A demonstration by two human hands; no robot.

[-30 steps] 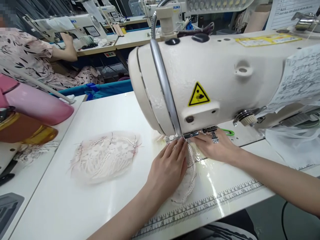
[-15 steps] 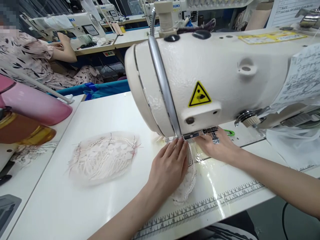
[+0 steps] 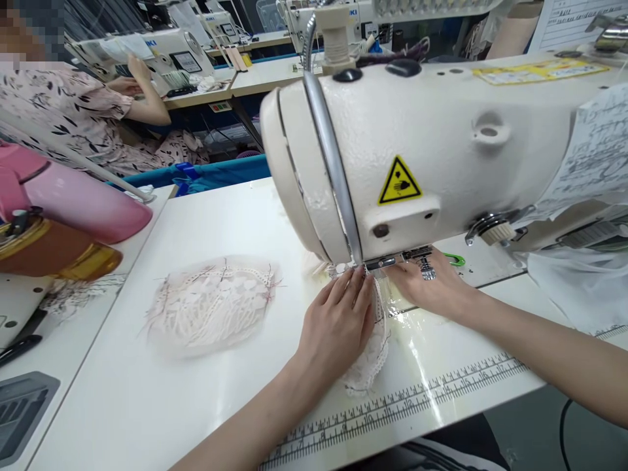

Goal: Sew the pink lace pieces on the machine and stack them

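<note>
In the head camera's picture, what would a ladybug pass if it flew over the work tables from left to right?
Pink bottle → loose lace piece → left hand → right hand → sheer white fabric.

The white bench (image 3: 118, 399) runs beneath the left hand (image 3: 338, 320) and right hand (image 3: 426, 284). On it, a lace piece (image 3: 367, 366) lies partly under the left, a lace panel (image 3: 210, 307) to its left, and sheer white fabric (image 3: 564, 288) right of the right hand.
</note>
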